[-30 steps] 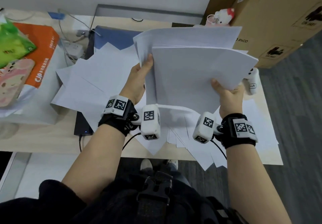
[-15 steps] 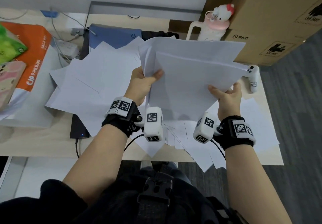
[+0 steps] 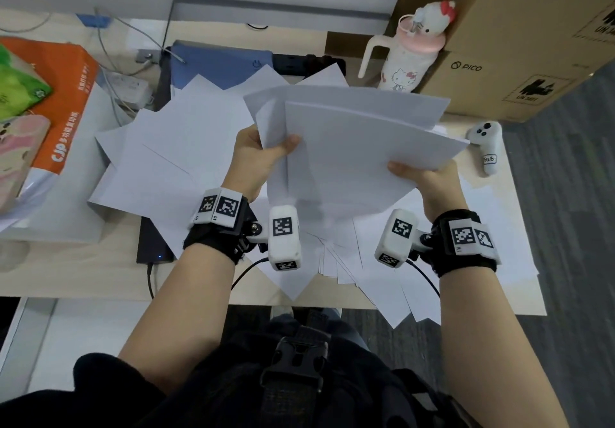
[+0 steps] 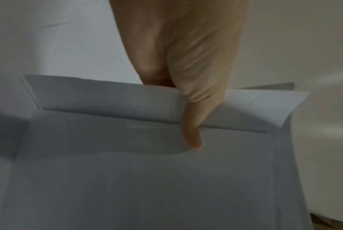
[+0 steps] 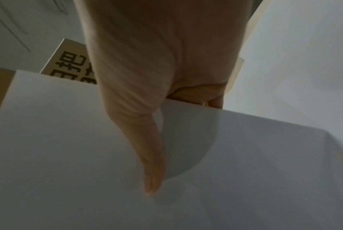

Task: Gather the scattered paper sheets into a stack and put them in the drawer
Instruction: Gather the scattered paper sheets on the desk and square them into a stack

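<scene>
A bundle of white paper sheets [image 3: 359, 141] is held up over the desk between both hands. My left hand [image 3: 263, 158] pinches its left edge, thumb on top, as the left wrist view shows with the thumb [image 4: 192, 137] pressed on the sheets [image 4: 127, 179]. My right hand [image 3: 422, 178] grips the lower right edge, thumb [image 5: 153, 171] lying across the top sheet [image 5: 68, 147]. More loose sheets [image 3: 173, 158] lie fanned over the desk to the left, and others [image 3: 372, 271] spread under the hands to the front edge. No drawer is in view.
A blue laptop [image 3: 216, 65] lies partly under the sheets. An orange bag [image 3: 63, 108] and green packet [image 3: 16, 88] sit at left. A cat-topped bottle [image 3: 409, 55], cardboard boxes [image 3: 519, 45] and a white controller [image 3: 486, 148] stand at right. Cables run at the back.
The held bundle has dropped lower and tilted flatter toward the desk. Both hands keep their grip; the view shifted so the bottle shows fully.
</scene>
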